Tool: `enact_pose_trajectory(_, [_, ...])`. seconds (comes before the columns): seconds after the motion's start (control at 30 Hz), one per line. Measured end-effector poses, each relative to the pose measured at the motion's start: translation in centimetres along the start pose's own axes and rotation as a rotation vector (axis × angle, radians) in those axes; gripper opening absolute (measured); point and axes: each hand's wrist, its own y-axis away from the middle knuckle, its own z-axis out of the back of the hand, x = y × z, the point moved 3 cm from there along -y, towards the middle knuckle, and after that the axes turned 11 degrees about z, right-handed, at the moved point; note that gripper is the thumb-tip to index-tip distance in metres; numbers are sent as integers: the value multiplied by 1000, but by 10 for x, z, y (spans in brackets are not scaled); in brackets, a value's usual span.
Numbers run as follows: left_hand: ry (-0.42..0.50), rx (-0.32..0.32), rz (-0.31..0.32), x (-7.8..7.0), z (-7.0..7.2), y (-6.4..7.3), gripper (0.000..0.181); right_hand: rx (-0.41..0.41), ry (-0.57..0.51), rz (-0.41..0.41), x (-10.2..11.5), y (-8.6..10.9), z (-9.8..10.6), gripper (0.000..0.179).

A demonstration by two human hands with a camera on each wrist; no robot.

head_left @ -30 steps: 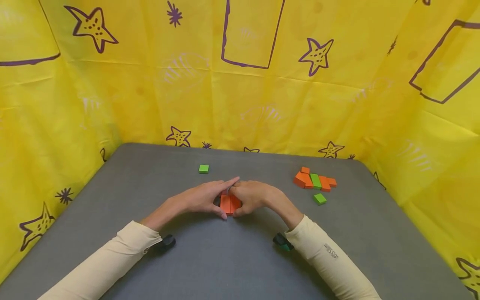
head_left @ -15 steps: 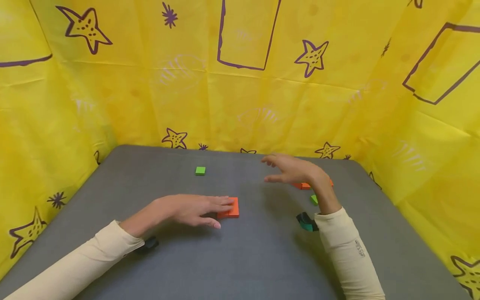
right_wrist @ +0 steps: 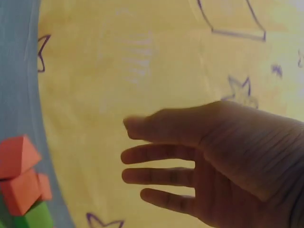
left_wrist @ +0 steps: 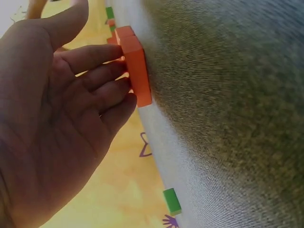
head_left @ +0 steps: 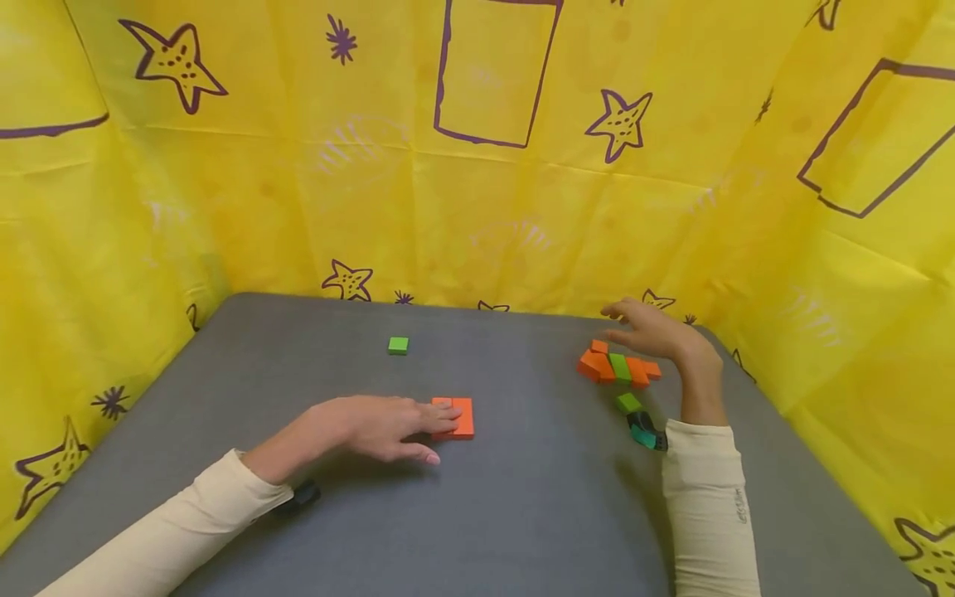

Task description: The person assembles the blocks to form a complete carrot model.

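A yellow cloth backdrop [head_left: 298, 207] with dark-outlined starfish drawings [head_left: 179, 66] surrounds a fabric-textured grey tabletop [head_left: 477, 531].

From the left, the left hand [head_left: 366, 427] reaches over to a pair of flat orange rectangular blocks [head_left: 465, 417], its fingers outstretched and their tips resting on top without gripping. A flat bright-green block [head_left: 399, 345] lies beyond the orange pair and slightly to its left, well apart. The pair itself sits side by side, touching.

Right of the pair and farther back is a compact row of angular orange blocks with a green one among them [head_left: 619, 367]. Just on its near side, right of the pair, lies a lone green block [head_left: 629, 403]. Above that row's far side the right hand [head_left: 660, 327] hangs with fingers loosely extended, holding nothing.

As far as this shows, two groupings look assembled, the right-hand row larger; the two single green blocks seem not yet joined to either.
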Motion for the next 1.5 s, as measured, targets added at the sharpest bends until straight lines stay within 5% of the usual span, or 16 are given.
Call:
enact_pose_trajectory(0.2, [-19,-41,-9,3,-2,4,71,58,-10,-44,-32,9,-16,46])
enact_pose_trajectory(0.43, [-46,-103,-31,1,-3,4,73,190,37,-257,-64,25,-36,65])
enact_pose_trajectory(0.73, [-12,-103,-88,3,-3,-2,62,182,3,-371,-78,31,-48,63])
enact_pose_trajectory(1.1, [-117,-158,-107,-1,-2,-6,53,161,47,-305,-78,32,-44,55])
enact_pose_trajectory(1.3, [-147,-229,-158,-2,-1,-4,47,124,148,-149,-60,26,-26,25])
enact_pose_trajectory(1.5, [-190,-330,-212,-2,-1,-5,38,120,79,-85,-35,19,-12,6])
